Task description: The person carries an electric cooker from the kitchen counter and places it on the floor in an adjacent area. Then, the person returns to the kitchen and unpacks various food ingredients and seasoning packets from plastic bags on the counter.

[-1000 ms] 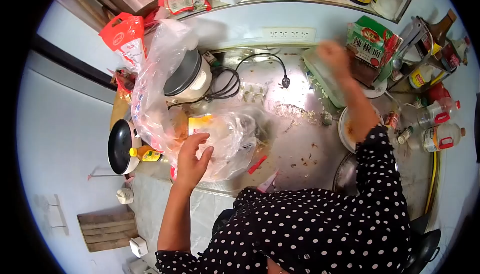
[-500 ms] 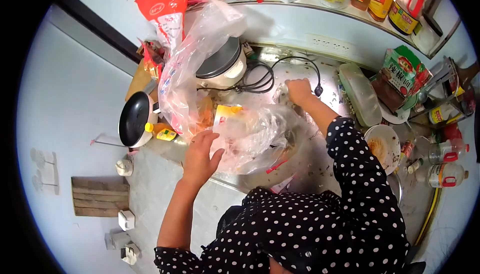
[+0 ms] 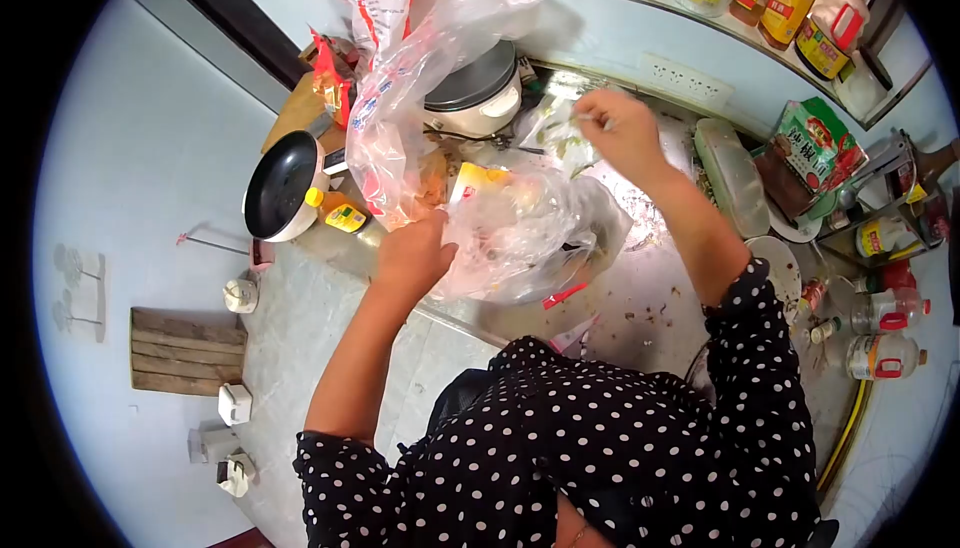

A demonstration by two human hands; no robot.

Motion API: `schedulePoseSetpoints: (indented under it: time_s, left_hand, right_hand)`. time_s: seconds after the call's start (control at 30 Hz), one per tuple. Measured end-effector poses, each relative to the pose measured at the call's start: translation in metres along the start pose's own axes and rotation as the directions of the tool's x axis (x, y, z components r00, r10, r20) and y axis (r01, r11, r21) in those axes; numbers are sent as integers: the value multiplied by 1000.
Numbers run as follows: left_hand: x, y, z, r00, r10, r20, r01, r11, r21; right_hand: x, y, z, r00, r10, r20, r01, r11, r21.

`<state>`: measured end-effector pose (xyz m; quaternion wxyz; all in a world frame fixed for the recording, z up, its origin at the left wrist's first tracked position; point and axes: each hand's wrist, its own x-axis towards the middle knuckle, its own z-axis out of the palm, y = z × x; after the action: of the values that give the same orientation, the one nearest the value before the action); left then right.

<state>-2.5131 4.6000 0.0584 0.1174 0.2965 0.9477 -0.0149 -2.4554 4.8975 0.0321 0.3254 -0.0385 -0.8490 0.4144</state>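
Note:
My right hand (image 3: 625, 133) is raised over the back of the counter, its fingers pinched on a crumpled, whitish plastic wrapper (image 3: 565, 143) with greenish patches. My left hand (image 3: 412, 258) is closed at the near left edge of a clear plastic bag (image 3: 530, 238) stuffed with rubbish, its fingers on the plastic. A yellow-and-white packet (image 3: 480, 183) shows at that bag's top. Behind the left hand stands a tall translucent bag with red print (image 3: 385, 138). A bottle with a yellow cap (image 3: 338, 210) lies left of this hand.
A white cooker with a dark lid (image 3: 475, 93) and a frying pan (image 3: 282, 186) are at the left. On the right are a long translucent container (image 3: 730, 178), a green chilli packet (image 3: 815, 153), a plate (image 3: 775, 260) and oil bottles (image 3: 885, 356). Crumbs litter the metal counter (image 3: 640, 318).
My right hand has lifted from the counter with the wrapper. My left hand has closed at the bag's edge. The view has shifted slightly.

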Motion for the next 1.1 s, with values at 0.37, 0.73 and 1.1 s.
schedulePoseSetpoints:
  time_s: [0.37,0.73,1.1]
  left_hand:
    - [-7,-8,40,933,268,-240,-357,773,-524]
    - [-5,-39,38,990,58,-131,-86,972,-220]
    - [-40,24,16,892,275,-359,-440,345,-829]
  right_hand:
    - [-89,-44,87,845,-214,489,318,938,-139]
    - [-108,-51,89,739,97,667,227,896,-382]
    - [-102,-46,126,445,407,798,301,771,-561]
